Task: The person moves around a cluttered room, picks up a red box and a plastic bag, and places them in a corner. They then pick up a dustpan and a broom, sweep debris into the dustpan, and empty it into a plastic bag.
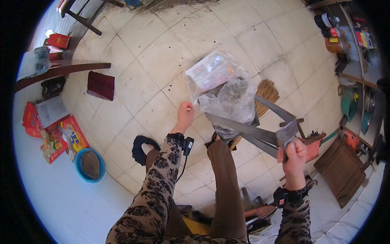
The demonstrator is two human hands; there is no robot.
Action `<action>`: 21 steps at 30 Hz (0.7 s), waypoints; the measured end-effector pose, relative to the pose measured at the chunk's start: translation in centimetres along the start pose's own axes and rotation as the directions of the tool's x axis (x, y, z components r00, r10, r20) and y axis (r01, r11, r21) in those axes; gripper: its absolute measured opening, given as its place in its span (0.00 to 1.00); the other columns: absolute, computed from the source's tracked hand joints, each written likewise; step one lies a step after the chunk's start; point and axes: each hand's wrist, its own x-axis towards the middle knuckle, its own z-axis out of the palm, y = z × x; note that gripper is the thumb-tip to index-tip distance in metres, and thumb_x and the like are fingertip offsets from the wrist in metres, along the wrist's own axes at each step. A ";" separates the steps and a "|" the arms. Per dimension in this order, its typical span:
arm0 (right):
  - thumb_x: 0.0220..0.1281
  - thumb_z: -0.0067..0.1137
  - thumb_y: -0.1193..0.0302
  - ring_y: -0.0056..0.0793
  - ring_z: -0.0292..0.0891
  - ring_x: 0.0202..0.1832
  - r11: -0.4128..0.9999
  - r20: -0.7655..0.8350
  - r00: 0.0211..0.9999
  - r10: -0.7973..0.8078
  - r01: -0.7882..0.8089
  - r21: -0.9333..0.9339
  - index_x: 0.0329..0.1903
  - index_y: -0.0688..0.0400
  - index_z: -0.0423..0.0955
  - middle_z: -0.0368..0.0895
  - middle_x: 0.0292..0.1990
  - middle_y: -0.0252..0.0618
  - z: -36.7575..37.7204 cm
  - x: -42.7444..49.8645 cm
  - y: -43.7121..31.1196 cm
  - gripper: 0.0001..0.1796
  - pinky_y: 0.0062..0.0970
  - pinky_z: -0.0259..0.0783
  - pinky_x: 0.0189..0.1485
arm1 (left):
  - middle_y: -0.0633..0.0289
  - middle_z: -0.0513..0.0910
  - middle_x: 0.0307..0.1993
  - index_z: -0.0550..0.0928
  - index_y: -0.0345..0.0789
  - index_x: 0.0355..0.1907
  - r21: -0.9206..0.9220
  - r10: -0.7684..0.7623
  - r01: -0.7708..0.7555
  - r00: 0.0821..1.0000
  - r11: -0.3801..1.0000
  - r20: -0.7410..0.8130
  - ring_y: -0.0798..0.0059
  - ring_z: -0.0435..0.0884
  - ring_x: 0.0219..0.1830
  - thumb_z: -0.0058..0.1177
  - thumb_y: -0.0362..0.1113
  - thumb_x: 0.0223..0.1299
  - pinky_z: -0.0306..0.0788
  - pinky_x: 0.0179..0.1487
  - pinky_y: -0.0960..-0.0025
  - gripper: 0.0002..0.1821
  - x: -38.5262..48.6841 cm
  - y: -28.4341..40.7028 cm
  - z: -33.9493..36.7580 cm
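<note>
My right hand grips the top of a grey metal dustpan, where its long flat struts meet. Crumpled clear plastic fills the pan. Across the pan's far edge lies a clear plastic bag with a printed, light-coloured package inside. At the bag's near left corner, my left hand has thumb and fingertips pinched together on what looks like a bit of its film. A straw broom is partly hidden behind the dustpan.
Dark specks dot the tiled floor. On my left are a dark red mat, a blue basin and red packaging. Shelves with bottles line the right side, near a folded wooden chair. A wooden ledge juts in at left.
</note>
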 end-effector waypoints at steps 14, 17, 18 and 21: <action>0.65 0.40 0.64 0.19 0.53 0.11 0.971 -0.094 0.991 -0.094 0.113 0.210 0.21 0.58 0.60 0.58 0.10 0.32 -1.9 2.3 -3.2 0.17 0.19 0.53 0.13 | 0.65 0.69 0.24 0.67 0.34 0.33 -0.215 -0.161 0.150 0.986 0.965 -0.037 0.78 0.68 0.28 0.47 0.31 0.52 0.64 0.33 0.75 0.07 3.9 -0.8 -1.8; 0.65 0.39 0.64 0.20 0.53 0.10 0.965 -0.084 0.993 -0.077 0.096 0.245 0.21 0.58 0.61 0.58 0.10 0.31 -2.5 2.7 -4.5 0.17 0.19 0.53 0.13 | 0.63 0.71 0.24 0.68 0.33 0.34 0.029 -0.107 0.105 0.990 0.994 0.089 0.74 0.70 0.28 0.54 0.34 0.47 0.65 0.32 0.72 0.13 4.0 -0.9 -2.3; 0.65 0.39 0.64 0.20 0.53 0.10 0.973 -0.112 0.991 -0.067 0.090 0.212 0.20 0.57 0.60 0.57 0.10 0.31 -2.7 2.8 -4.9 0.18 0.19 0.53 0.12 | 0.62 0.72 0.25 0.68 0.33 0.35 0.159 -0.057 0.036 0.989 0.987 0.133 0.72 0.71 0.28 0.56 0.35 0.46 0.66 0.32 0.71 0.16 4.2 -0.9 -2.5; 0.65 0.39 0.64 0.21 0.53 0.10 0.970 -0.083 0.993 -0.086 0.102 0.221 0.20 0.57 0.60 0.57 0.10 0.31 -2.9 3.0 -5.5 0.18 0.19 0.53 0.12 | 0.59 0.74 0.26 0.69 0.33 0.35 0.171 -0.111 0.096 0.990 0.981 0.084 0.66 0.73 0.29 0.60 0.38 0.43 0.68 0.33 0.68 0.19 4.0 -0.8 -2.5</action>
